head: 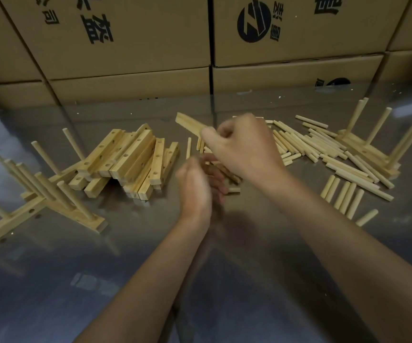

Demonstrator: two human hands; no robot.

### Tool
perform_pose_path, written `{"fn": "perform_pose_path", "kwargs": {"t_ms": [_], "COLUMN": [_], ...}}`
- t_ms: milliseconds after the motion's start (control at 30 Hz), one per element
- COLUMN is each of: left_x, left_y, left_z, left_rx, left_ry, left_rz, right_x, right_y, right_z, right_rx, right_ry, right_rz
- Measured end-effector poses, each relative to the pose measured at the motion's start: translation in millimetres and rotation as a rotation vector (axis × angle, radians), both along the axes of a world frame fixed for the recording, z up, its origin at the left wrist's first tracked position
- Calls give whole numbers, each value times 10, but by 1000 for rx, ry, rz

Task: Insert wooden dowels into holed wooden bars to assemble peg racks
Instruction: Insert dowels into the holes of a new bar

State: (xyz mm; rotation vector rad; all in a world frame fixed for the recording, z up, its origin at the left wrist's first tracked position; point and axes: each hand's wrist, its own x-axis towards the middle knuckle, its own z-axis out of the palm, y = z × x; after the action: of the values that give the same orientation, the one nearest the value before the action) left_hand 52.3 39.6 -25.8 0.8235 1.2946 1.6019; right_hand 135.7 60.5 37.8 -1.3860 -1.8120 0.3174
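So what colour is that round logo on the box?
Black round logo on the brown cardboard box; head view.

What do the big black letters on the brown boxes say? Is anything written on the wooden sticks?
"益" is the only character I can read with fair confidence, on the upper left cardboard box; the characters beside it are cut off or tilted.
A round black logo stands on the upper right cardboard box; the characters next to it are too skewed to read.
Another logo on the lower right box is cut off.
The holed bars and loose dowels carry no writing.
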Motion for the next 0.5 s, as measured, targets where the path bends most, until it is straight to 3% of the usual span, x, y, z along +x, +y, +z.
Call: {"fn": "perform_pose_path", "kwargs": {"t_ms": [67, 233, 400, 500], "left_x": [-135, -177, -280, -329], "left_y": [41, 34, 66, 75], "left_z": [11, 12, 47, 79], "left_rx": [22, -13, -87, -121], "left_ry": [-81, -79, -107, -166], "left_rz": [17, -3, 96, 75], "right_x": [135, 302, 417, 465], "right_y": [-164, -499, -360, -245], "right_z": [-103, -447, -611, -735], "right_rx": [69, 239, 182, 113], "right_ry": [-77, -395, -229, -353], "right_rz": [-27, 144, 242, 193]}}
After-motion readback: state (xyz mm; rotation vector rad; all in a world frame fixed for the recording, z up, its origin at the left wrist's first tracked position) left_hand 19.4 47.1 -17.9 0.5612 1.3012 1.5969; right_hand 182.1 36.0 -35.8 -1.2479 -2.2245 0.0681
